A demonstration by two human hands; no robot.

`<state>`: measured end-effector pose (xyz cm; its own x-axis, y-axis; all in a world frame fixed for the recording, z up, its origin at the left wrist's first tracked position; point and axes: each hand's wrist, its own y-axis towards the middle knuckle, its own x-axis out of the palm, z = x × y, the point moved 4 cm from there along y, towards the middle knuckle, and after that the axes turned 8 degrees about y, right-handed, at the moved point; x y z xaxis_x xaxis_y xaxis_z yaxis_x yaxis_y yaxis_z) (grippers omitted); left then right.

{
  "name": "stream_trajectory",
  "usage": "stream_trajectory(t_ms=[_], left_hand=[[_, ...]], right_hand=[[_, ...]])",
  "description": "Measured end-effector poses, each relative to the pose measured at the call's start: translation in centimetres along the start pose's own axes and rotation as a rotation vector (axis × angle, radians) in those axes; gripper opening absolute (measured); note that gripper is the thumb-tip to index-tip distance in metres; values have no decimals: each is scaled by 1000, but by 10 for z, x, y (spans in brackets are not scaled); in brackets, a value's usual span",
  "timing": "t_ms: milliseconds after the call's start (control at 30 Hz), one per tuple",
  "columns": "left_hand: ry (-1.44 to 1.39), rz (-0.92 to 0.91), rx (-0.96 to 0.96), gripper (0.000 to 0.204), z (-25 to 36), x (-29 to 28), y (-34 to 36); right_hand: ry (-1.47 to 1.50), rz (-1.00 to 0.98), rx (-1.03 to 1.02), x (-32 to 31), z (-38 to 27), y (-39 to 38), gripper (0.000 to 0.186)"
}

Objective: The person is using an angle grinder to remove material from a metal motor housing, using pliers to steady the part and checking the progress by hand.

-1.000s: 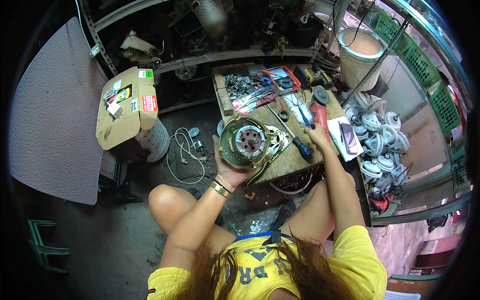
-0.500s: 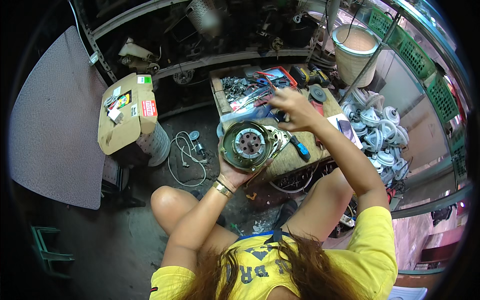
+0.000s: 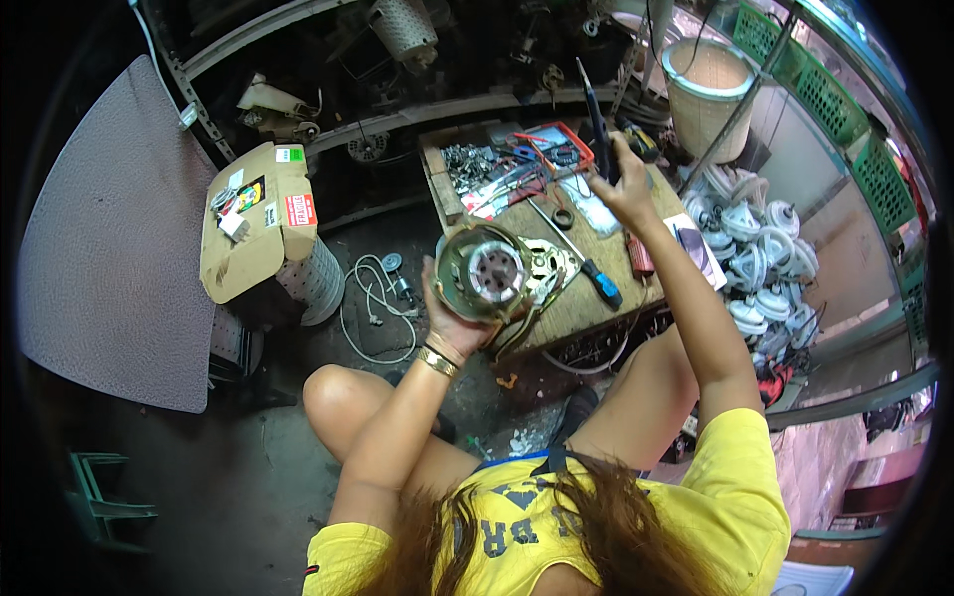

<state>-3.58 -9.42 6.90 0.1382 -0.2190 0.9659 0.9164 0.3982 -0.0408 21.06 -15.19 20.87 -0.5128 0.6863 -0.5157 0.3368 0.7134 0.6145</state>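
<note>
Two grips: half-hidden left hand (image 3: 455, 323) clamps round motor part (image 3: 495, 272), right hand (image 3: 628, 187) a part-covered tool (image 3: 594, 114).

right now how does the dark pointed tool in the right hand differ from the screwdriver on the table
The dark pointed tool is held in the grip of the right hand; the screwdriver lies on the wooden table. The screwdriver's handle shows bright blue with black, while the dark pointed tool looks mostly dark. Both are long and slim, narrow ends away from the person.
</note>
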Motion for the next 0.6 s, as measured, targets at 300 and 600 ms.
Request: stream_trajectory(t_ms=[300,600], left_hand=[[553,229,392,71,71,-10,-12],[534,428,292,59,41,-73,16]], right_hand=[[-786,-289,604,-4,151,-136,59],[-517,-200,248,63,59,-168,53]])
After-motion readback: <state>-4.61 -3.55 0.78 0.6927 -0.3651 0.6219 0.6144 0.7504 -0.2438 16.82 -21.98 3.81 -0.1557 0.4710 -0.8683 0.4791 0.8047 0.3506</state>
